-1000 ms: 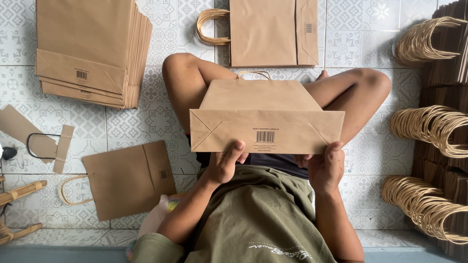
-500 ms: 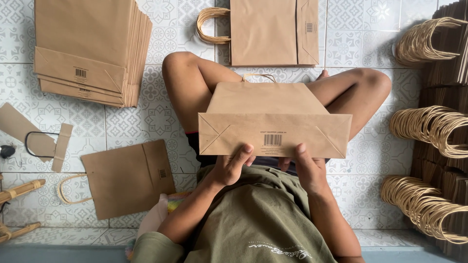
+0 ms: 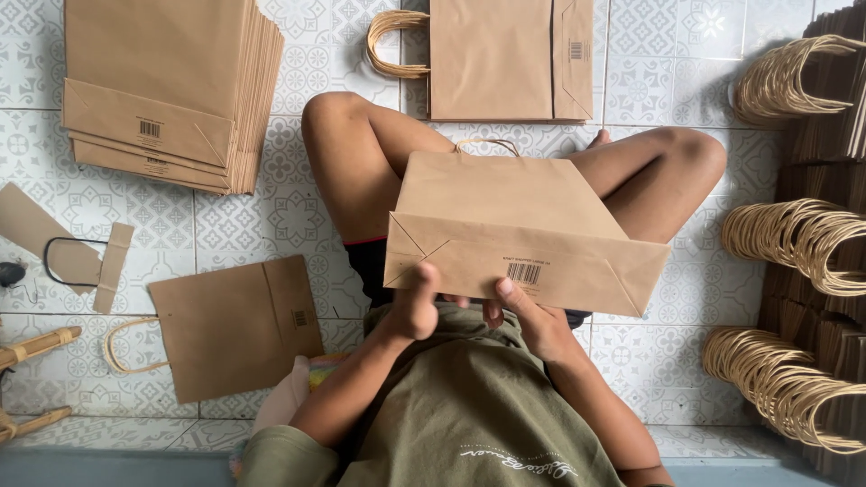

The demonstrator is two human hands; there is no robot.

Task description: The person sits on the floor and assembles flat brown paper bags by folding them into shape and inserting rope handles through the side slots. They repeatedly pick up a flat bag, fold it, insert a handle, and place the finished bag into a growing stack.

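I sit cross-legged on a tiled floor with a flat brown paper bag (image 3: pixel 505 212) held over my lap, its folded bottom flap toward me and its twisted handle pointing away. My left hand (image 3: pixel 413 302) grips the near edge of the flap with the thumb on top. My right hand (image 3: pixel 528 316) holds the same edge under the printed barcode, thumb pressed on the paper. Both forearms come up from my green shirt.
A tall stack of flat bags (image 3: pixel 167 90) lies at the far left. One finished bag (image 3: pixel 492 59) lies ahead, another (image 3: pixel 230 325) at my left. Bundles of paper handles (image 3: pixel 794 239) line the right side. Cardboard strips (image 3: pixel 54 248) lie at left.
The bag has shifted to the right and tilted, right end lower. My right hand slid left along the flap toward the barcode; my left hand stays on the edge.
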